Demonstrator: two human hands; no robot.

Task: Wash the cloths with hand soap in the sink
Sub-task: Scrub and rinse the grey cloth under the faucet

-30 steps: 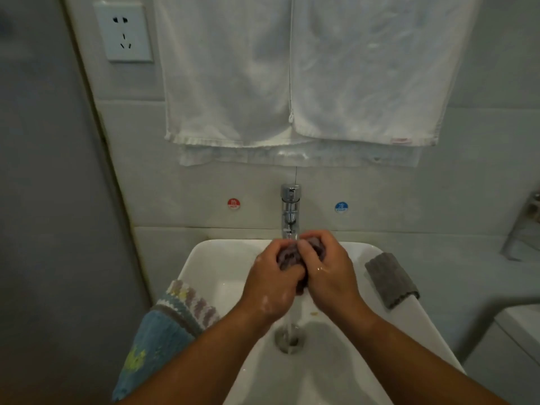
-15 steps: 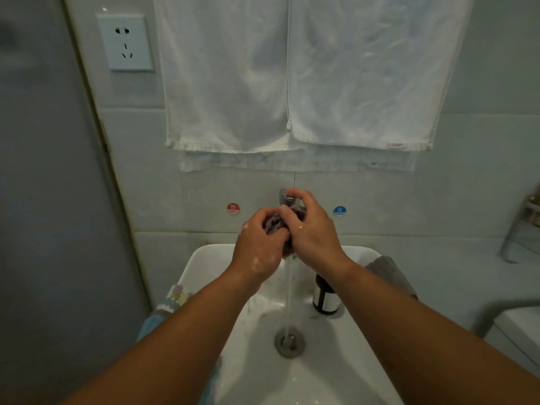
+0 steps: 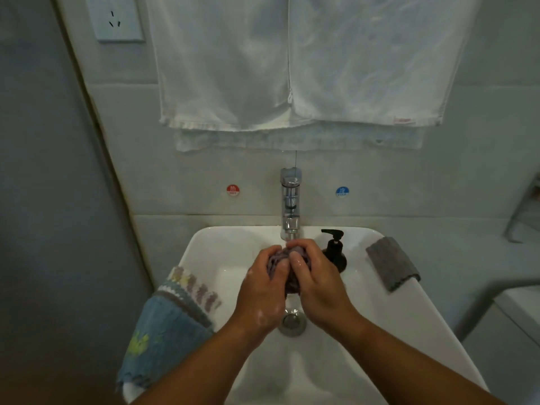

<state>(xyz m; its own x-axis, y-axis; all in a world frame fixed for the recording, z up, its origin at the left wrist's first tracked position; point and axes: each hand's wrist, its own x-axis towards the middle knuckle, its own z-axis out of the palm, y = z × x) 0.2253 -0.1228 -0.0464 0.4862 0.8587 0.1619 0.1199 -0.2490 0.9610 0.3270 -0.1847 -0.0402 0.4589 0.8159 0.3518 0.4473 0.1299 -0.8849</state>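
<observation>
Gripping a bunched purplish cloth (image 3: 277, 258) with both hands: left hand (image 3: 261, 290) curled round its left side, right hand (image 3: 319, 287) curled round its right side, knuckles close together, cloth squeezed between them. Wet sheen on both hands, small suds on the back of the left one near the wrist. Held just under the spout of the chrome faucet (image 3: 290, 206), over the bowl of the white sink (image 3: 216, 244) and above the metal drain (image 3: 292, 322). Thin run of water showing below the hands, down toward the drain.

Just right of the right hand, on the back ledge of the sink: 1 dark pump bottle of soap (image 3: 335, 251), upright, nozzle pointing left toward the faucet. Further right, draped over the sink's right rim: 1 grey ribbed cloth (image 3: 393, 267), well apart from the hands. On the left rim: 1 blue towel (image 3: 165, 334) with a patterned border, hanging down outside the basin, partly hidden by the left forearm.

On the tiled wall behind the faucet: 1 red round sticker (image 3: 233, 190) marked HOT to the left, 1 blue round sticker (image 3: 341, 191) marked COLD to the right. Above, 2 white towels (image 3: 222, 68) hanging side by side, edges touching in the middle. Top left, 1 white wall socket (image 3: 115, 20).
</observation>
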